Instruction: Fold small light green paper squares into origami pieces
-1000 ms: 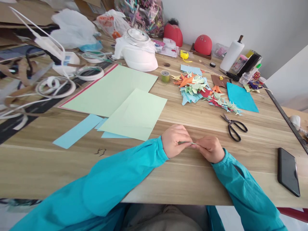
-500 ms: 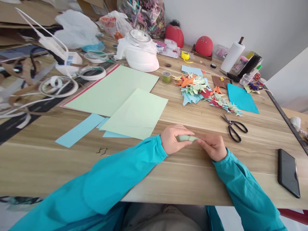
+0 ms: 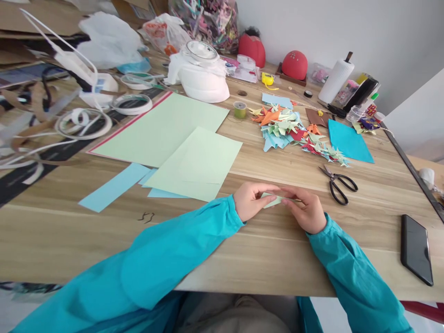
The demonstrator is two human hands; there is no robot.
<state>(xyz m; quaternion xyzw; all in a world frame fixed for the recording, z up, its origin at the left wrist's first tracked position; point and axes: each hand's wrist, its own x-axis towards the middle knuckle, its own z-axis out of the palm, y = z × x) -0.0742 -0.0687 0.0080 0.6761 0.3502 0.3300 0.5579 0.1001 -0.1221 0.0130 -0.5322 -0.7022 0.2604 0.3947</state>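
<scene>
A small folded piece of pale green paper (image 3: 272, 200) is pinched between both hands, just above the wooden table. My left hand (image 3: 250, 200) grips its left side, thumb in front and fingers behind. On the other side my right hand (image 3: 305, 209) closes thumb and fingers on the paper's right end, hiding part of it. Left of the hands lie pale green sheets (image 3: 199, 162), with blue paper strips (image 3: 116, 186) partly under them. Beyond the hands sits a pile of folded paper cranes (image 3: 282, 126) in orange, green, blue and red.
Black-handled scissors (image 3: 338, 184) lie right of the hands, with a phone (image 3: 416, 249) nearer the right edge. A thread spool (image 3: 239, 110) and a turquoise sheet (image 3: 350, 141) are farther back. Coiled white cable (image 3: 83, 125) and tape rolls (image 3: 132, 105) crowd the left.
My hands have drawn closer together around the green paper, and its visible shape has turned from a curved strip to a flatter, angled piece. The things on the table stay where they were.
</scene>
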